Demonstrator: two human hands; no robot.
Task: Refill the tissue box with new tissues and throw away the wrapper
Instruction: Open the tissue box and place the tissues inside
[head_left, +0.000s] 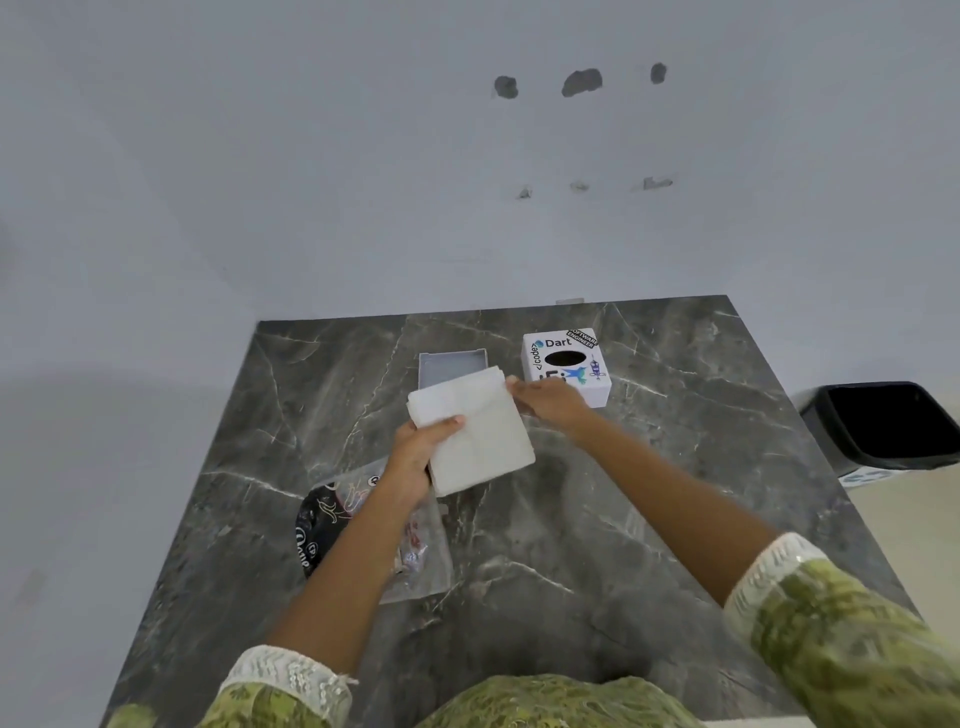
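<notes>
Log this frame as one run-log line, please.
stage: tissue stack held by left hand and right hand | open tray behind | wrapper on table | bin right

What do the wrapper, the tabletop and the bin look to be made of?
Wrapper: thin plastic film, part clear and part printed black; the table shows through it and it crinkles.
Tabletop: dark grey marble or a marble-look slab with white veins and a soft sheen; which one is unclear.
Bin: probably black plastic with a smooth, matte rim.
</notes>
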